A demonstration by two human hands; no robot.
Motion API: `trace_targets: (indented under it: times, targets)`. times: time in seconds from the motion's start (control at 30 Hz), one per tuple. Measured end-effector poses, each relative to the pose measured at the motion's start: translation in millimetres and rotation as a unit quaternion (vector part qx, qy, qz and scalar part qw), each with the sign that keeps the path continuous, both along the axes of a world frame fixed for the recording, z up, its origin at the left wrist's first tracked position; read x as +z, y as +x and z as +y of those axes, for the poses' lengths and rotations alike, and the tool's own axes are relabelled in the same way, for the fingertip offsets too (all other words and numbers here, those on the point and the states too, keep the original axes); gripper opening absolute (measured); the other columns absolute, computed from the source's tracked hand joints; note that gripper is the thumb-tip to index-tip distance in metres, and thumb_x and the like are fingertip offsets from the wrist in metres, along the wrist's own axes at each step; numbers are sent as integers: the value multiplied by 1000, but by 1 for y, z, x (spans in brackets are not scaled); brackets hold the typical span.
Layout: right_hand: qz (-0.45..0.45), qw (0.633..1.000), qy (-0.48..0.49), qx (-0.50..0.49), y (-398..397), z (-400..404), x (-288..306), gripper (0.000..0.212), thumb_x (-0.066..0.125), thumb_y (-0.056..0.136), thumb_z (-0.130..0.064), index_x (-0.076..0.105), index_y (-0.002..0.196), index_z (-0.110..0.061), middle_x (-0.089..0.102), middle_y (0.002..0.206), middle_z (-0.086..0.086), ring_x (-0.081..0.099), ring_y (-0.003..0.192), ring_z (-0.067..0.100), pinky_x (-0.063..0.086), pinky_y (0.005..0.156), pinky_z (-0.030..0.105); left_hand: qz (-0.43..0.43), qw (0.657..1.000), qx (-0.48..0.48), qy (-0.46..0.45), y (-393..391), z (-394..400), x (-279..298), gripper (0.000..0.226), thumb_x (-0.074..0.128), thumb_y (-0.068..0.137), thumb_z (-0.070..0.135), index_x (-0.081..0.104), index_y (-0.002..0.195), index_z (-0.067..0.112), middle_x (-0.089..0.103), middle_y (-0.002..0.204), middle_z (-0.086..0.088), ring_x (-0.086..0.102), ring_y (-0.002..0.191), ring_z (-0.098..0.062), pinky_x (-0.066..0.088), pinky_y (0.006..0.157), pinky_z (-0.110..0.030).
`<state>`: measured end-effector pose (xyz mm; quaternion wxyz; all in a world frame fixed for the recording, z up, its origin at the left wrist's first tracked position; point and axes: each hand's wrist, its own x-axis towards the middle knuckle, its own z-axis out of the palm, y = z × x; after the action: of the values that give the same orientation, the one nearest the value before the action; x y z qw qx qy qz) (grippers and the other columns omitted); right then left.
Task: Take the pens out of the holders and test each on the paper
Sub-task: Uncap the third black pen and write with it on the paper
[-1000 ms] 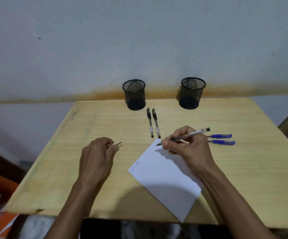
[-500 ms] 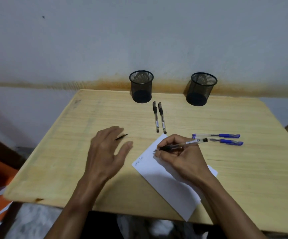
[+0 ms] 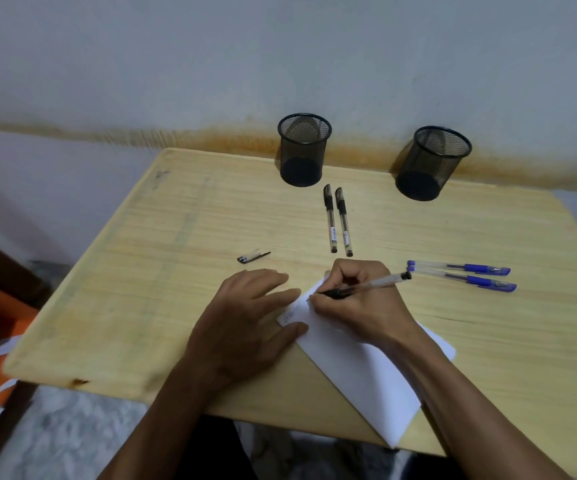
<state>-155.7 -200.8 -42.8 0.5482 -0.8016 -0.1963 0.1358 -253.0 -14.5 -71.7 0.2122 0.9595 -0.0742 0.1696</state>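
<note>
The right hand (image 3: 359, 303) is closed in a writing grip on a clear black-ink pen (image 3: 366, 286), whose tip touches the far-left corner of the white paper (image 3: 366, 368). The left hand (image 3: 245, 323) lies flat and open, holding nothing, its fingers pressing the paper's left edge. The pen's cap (image 3: 252, 256) lies on the wooden table (image 3: 141, 289) just beyond the left hand. Two capped black pens (image 3: 338, 220) lie side by side farther back, and two blue pens (image 3: 463, 273) lie to the right. Two black mesh holders (image 3: 303, 150) and (image 3: 430, 164) stand at the far edge, well apart, with no pens visible in them.
</note>
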Motion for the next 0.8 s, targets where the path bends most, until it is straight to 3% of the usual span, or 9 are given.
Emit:
trace_targets:
  times: [0.13,0.23,0.37,0.53,0.67,0.8]
  targets:
    - [-14,1000,-5,6,2,0,-2,9,78,65,-9,69,62,-9,72,63,4,61,58,10,47,54,30,-3,1000,3,-17,1,0,-2,40,66,84,53,77,108,23,67,127,-1,60,120,-23,46,100,-44]
    - [-24,1000,-4,8,2,1,-5,12,79,66,-7,68,62,-7,72,62,6,64,58,18,47,52,31,-1,1000,-1,-12,1,0,-3,40,65,85,53,76,110,25,65,129,0,58,123,-22,44,102,-45]
    - [-44,999,-16,20,3,1,-5,26,80,65,2,58,54,-8,54,49,-4,47,52,8,37,50,26,8,1000,2,3,0,0,-2,41,63,86,54,76,112,25,64,131,0,57,124,-22,44,102,-46]
    - [-46,998,-18,23,4,1,-3,22,81,67,5,62,58,-4,59,51,-7,50,51,4,38,48,20,13,1000,7,0,0,-1,0,42,63,86,53,76,112,24,64,131,0,57,124,-22,45,102,-48]
    - [-36,999,-12,6,3,2,-1,19,81,67,5,64,61,0,65,57,11,52,53,7,39,49,22,17,1000,6,-2,0,-1,0,43,62,86,54,76,113,24,64,131,0,57,124,-22,45,101,-48]
    - [-42,999,-31,4,2,3,0,23,79,65,3,58,57,-2,56,53,13,45,52,8,34,48,25,23,1000,6,-2,0,-1,-1,43,62,86,55,76,113,24,64,131,0,57,125,-22,45,102,-49]
